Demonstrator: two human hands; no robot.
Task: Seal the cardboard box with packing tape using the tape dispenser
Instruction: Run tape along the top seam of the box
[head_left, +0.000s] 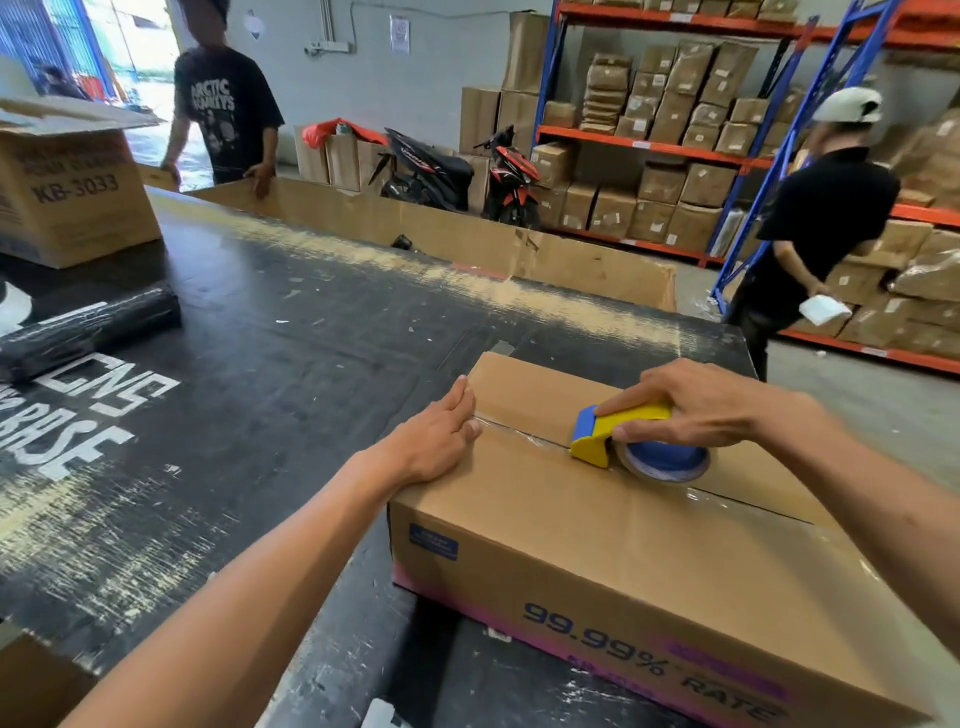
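Your right hand (696, 402) grips the tape dispenser (621, 434) on the cardboard box (597, 530); run it straight along the seam. Your left hand (436, 436) lies flat, holding nothing; press that flap firmly.

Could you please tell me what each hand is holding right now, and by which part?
The right hand grips the tape dispenser by its yellow top, over the box's centre seam. The left hand holds nothing; it lies flat on the cardboard box.
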